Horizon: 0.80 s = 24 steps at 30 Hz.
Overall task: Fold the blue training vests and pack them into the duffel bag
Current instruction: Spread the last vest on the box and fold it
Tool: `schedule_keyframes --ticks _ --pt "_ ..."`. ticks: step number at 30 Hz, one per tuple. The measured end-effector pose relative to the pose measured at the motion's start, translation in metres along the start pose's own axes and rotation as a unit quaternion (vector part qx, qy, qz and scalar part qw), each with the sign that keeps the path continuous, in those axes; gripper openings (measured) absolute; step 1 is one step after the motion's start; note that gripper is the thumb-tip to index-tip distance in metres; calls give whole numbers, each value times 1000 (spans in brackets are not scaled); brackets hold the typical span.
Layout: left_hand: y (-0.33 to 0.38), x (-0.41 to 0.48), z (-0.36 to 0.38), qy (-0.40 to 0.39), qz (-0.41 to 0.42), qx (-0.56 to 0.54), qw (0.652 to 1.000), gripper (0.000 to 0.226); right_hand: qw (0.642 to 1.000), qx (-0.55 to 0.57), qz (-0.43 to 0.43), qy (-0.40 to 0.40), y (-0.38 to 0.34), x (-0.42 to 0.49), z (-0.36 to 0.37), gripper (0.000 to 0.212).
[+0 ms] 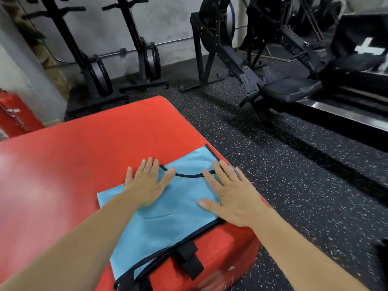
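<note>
left hand [147, 183], right hand [227, 191], flat on blue vest [168, 219]

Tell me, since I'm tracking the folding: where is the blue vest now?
In the head view, the blue vest lies flat on the near right corner of the red box, left hand and right hand pressed flat on it.

Red box top [63, 164] lies bare left of blue vest [168, 217]; rower [273, 85] stands well beyond.

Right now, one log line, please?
blue vest on red pad | left hand flat on it | right hand flat on it
</note>
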State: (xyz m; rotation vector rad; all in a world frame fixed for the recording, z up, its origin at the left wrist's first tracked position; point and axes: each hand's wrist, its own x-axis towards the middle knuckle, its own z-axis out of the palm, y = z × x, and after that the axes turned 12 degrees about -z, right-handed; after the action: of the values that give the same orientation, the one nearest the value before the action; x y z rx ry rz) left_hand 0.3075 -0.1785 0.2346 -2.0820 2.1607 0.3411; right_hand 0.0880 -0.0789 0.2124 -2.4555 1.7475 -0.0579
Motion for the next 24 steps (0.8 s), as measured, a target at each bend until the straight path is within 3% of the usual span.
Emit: schedule_keyframes --ticks 5,7,9,14,17,20,22,24 --pt "68 27 -16 89 99 -24 991 57 1000 9 3 6 -1 0 0 100" --pt "100 36 -18 68 128 -13 989 53 1000 15 -1 9 0 0 1 99" --pt "120 46 -20 54 102 16 993 53 1000 21 -2 5 1 0 2 94" --pt "135 60 -33 17 71 41 996 19 1000 14 -4 4 0 0 0 92" --pt "131 61 -42 -8 94 -30 995 19 996 31 1 83 4 1 5 80" --pt "122 60 -58 -58 124 -125 983 23 964 52 89 246 14 4 -1 71" --pt "116 57 -67 -82 139 -162 973 10 949 127 176 228 23 4 -13 77" --pt "112 54 -75 -98 145 -177 968 6 938 185 233 177 28 6 -19 68"
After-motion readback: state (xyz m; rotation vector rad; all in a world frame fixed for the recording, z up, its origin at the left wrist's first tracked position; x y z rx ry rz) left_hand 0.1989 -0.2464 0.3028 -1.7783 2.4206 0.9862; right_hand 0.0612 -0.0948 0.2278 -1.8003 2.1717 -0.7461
